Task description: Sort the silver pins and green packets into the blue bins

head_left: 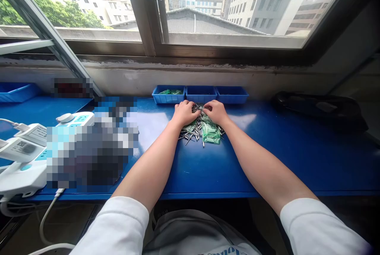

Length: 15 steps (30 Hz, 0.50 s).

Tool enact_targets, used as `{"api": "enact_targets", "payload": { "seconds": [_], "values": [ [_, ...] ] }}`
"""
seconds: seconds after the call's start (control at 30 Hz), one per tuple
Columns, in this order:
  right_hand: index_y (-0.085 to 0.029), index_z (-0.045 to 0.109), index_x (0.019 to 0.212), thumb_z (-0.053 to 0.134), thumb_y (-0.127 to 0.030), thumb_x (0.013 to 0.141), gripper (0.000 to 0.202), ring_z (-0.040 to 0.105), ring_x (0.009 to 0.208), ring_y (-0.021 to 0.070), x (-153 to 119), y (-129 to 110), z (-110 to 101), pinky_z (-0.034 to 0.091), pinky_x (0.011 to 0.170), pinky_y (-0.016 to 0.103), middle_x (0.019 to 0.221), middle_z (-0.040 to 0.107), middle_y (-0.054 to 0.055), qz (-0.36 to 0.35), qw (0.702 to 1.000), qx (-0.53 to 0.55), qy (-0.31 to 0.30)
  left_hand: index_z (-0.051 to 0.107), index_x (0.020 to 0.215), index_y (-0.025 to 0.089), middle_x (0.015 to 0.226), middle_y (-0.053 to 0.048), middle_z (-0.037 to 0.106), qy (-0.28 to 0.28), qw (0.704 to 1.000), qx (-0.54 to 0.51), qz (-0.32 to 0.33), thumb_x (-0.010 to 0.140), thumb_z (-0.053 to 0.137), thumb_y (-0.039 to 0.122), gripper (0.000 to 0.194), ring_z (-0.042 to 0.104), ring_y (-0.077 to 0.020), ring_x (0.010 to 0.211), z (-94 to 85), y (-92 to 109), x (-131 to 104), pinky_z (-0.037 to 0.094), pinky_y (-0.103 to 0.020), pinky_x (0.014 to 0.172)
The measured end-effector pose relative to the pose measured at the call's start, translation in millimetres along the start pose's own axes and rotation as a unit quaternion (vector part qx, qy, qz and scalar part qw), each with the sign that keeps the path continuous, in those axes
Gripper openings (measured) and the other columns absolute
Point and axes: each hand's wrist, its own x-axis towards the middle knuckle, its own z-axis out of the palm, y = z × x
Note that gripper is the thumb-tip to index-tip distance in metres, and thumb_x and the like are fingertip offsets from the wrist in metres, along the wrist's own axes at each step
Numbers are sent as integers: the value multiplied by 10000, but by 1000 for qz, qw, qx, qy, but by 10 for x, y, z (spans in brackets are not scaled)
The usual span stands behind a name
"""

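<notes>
A pile of slim metal pieces (193,131) lies on the blue table, mixed with small green packets (211,133). My left hand (185,112) rests at the pile's upper left, fingers bent onto the pieces. Opposite it, my right hand (216,111) touches the upper right of the pile with curled fingers. Whatever either hand holds is too small to make out. Just beyond the hands stand three joined blue bins; the left bin (168,99) contains green packets, while the contents of the middle bin (201,98) and right bin (232,99) are hard to see.
White power strips (28,168) with plugs and cables lie at the left, beside a blurred-out area. A dark bag-like object (319,110) sits at the back right. Another blue tray (18,92) is at the far left. A window runs behind the table (285,160).
</notes>
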Motion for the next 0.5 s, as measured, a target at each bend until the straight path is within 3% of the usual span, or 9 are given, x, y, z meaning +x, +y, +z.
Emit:
{"api": "enact_targets", "payload": {
  "seconds": [0.2, 0.37, 0.5],
  "values": [
    [-184, 718, 795, 657, -168, 728, 92, 618, 715, 167, -15, -48, -21, 514, 733, 318, 817, 680, 44, -20, 997, 69, 38, 603, 1169, 208, 1173, -127, 595, -2, 1000, -12, 1, 830, 504, 521, 472, 522, -307, 1138, 14, -24, 10, 356, -452, 978],
    [-199, 691, 726, 719, -253, 673, 81, 642, 696, 182, 4, -2, -58, 528, 716, 332, 741, 700, 21, 55, 981, 158, 95, 620, 1136, 210, 1168, -119, 614, 25, 999, -25, 7, 850, 491, 518, 439, 526, -300, 1137, -6, -22, 6, 335, -460, 980],
    [-200, 638, 700, 750, -339, 630, 191, 625, 602, 179, 42, 29, -68, 528, 618, 335, 635, 656, 5, 101, 954, 260, 114, 641, 1091, 220, 1153, -85, 644, 70, 996, -49, 39, 877, 496, 459, 352, 542, -260, 1126, -40, 26, -4, 313, -421, 981]
  ]
}}
